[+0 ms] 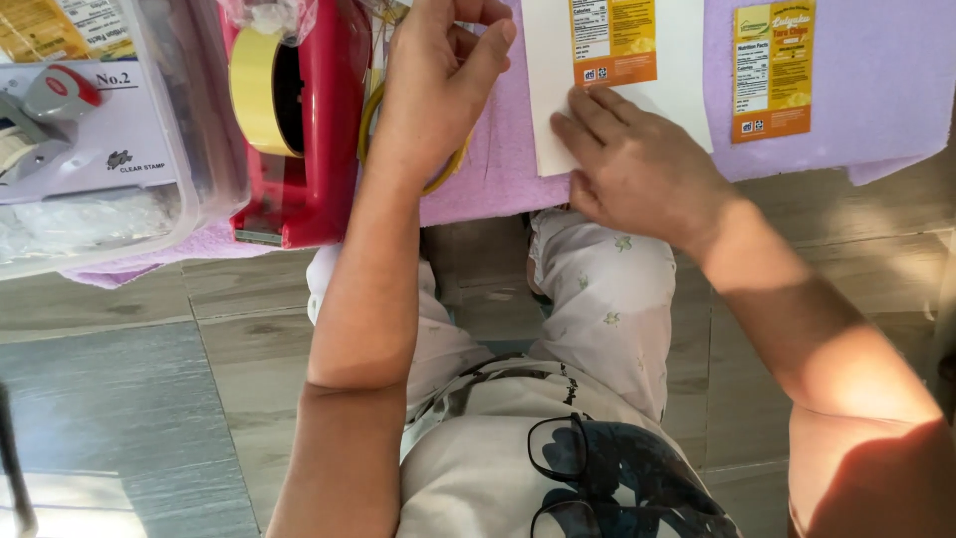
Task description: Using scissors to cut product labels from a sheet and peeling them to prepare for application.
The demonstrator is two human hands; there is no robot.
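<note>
My right hand (637, 164) lies flat on a white sheet (546, 90) that carries an orange label (612, 40), with its fingertips pressing the sheet's lower left part. The sheet rests on a purple cloth-covered surface (876, 90). My left hand (438, 80) is at the top of the view beside a red tape dispenser (319, 130), its fingers curled with the thumb out. It rests over a yellowish ring (450, 167) on the cloth; whether it grips anything I cannot tell. A second orange label (774, 70) lies to the right on the purple cloth.
A yellow tape roll (257, 90) sits in the red dispenser. A clear plastic box (100, 130) with a stamp pack stands at the left. Below are a wood-look tiled floor (149, 399), my pale trousers (607, 299) and black glasses (563, 453) hanging on my shirt.
</note>
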